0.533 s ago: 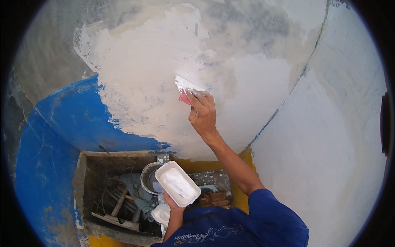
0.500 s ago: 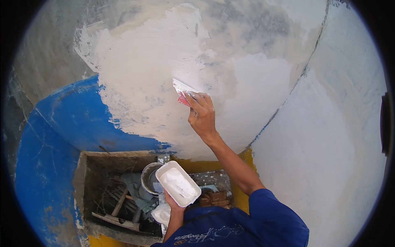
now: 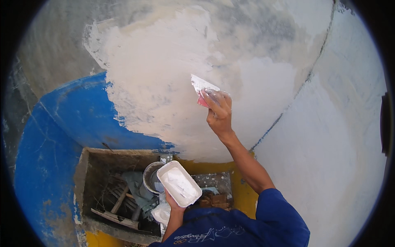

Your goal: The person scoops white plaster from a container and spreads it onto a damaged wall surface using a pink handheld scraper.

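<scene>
In my right hand (image 3: pixel 221 112) is a putty knife (image 3: pixel 204 87) with a wide whitish blade and a reddish-pink handle part, its blade up close against the wall (image 3: pixel 148 70); whether it touches cannot be told. White filler smears the blade and my fingers. Down near my body, my left hand (image 3: pixel 176 201) holds up a white rectangular tub (image 3: pixel 194 199), gripping it from beneath and at its left side. White paste (image 3: pixel 177 181) lies inside it. Most of the left fingers are hidden under the tub.
A crack (image 3: pixel 306 80) marks the corner with the whitish right wall (image 3: pixel 317 144). Blue paint (image 3: pixel 78 115) covers the lower left wall. Below, a concrete trough (image 3: pixel 98 153) holds wood pieces (image 3: pixel 119 200) and cloth; a bucket (image 3: pixel 149 175) stands beside the tub.
My right hand has moved right with the putty knife, away from the wall's middle. The view has shifted slightly. My left hand keeps the tub in nearly the same place.
</scene>
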A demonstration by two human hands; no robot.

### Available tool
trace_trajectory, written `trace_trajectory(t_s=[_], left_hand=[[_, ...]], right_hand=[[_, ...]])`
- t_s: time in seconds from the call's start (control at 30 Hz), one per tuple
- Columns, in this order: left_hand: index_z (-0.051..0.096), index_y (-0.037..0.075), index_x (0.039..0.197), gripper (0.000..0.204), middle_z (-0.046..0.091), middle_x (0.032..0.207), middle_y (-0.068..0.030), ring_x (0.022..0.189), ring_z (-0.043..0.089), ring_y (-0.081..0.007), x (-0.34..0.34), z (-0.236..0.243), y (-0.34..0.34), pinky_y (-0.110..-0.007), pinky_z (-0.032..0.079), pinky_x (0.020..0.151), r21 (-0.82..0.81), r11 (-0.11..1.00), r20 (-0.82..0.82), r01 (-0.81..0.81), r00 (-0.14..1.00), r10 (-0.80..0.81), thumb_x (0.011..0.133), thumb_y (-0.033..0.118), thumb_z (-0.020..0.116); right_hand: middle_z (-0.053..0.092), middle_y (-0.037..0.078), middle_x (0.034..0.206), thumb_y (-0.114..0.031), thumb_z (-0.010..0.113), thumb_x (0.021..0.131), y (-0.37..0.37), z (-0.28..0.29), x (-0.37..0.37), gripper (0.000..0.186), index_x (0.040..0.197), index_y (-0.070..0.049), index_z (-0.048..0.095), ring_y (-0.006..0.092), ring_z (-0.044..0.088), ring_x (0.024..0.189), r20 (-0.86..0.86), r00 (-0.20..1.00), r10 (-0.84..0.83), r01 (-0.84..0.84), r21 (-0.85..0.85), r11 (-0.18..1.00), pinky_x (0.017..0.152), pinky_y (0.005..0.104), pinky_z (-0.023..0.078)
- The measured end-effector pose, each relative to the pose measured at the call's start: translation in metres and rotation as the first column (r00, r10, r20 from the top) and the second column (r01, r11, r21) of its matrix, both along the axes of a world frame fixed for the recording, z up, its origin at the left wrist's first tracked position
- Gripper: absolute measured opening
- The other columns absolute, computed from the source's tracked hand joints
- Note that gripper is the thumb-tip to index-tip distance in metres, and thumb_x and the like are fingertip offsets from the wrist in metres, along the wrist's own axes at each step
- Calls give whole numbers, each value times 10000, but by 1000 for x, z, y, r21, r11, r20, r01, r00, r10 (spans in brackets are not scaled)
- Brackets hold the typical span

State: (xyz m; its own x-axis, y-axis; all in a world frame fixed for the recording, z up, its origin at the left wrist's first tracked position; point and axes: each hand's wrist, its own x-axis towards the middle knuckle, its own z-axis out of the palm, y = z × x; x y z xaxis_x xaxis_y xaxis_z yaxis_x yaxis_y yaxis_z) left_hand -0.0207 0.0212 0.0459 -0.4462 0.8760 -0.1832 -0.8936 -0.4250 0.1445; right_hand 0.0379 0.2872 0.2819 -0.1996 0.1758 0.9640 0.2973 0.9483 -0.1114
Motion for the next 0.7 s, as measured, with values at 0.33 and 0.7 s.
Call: trace_trajectory(t_s=[0.33, 0.7], left_hand=[[443, 132, 1451, 603, 576, 1370, -107, 1201, 608, -329, 6, -4, 1, -545, 511, 1002, 21, 1000, -31, 6, 999, -5, 1005, 537, 427], [390, 111, 1490, 653, 546, 1408, -126, 1235, 584, -348, -7, -3, -2, -548, 489, 1031, 80, 995, -43, -62, 997, 66, 999, 538, 442]], right_hand=[[651, 92, 1209, 156, 597, 720, 30, 16, 7, 605, 1264, -99, 670, 320, 561, 1114, -151, 961, -231, 228, -40, 973, 957, 419, 455], [701, 139, 955, 46, 645, 843, -19, 35, 26, 290, 1124, -12, 695, 231, 631, 803, -199, 965, 171, -241, -414, 878, 743, 321, 498]])
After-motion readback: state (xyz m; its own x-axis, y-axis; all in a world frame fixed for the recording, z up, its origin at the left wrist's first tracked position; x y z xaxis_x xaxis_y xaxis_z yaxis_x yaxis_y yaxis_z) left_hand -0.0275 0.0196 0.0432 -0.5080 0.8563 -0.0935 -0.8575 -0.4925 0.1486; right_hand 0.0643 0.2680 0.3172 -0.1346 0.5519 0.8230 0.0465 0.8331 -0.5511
